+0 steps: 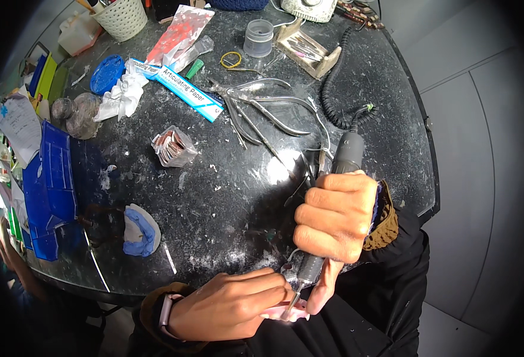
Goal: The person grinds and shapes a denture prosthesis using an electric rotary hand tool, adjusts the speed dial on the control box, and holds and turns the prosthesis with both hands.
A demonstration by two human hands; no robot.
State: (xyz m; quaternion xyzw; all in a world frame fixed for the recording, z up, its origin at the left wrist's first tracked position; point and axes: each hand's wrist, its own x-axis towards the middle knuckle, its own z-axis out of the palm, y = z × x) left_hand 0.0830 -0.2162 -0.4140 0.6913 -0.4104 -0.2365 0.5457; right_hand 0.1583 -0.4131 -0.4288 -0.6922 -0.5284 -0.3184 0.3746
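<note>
My left hand (229, 303), with a pale band on its wrist, pinches a pink denture (299, 312) with whitish teeth at the near table edge, over my dark-clothed lap. Wrapped around a dark, corded rotary handpiece (350, 149) is my right hand (336, 217), its thumb stretched down against the denture's right side. The handpiece points downward, and the bur (292, 302) at its tip meets or nearly meets the pink surface. Whether it touches cannot be made out. My left fingers hide part of the denture. The handpiece's coiled cord (328, 98) runs toward the back.
Metal pliers (262, 101) and thin tools lie beyond my hands. A plaster model with blue material (142, 232), a clear box of reddish strips (174, 147) and a blue bin (51, 184) stand leftward. Another person's hand (3, 238) shows at far left. White dust covers the black table (214, 220).
</note>
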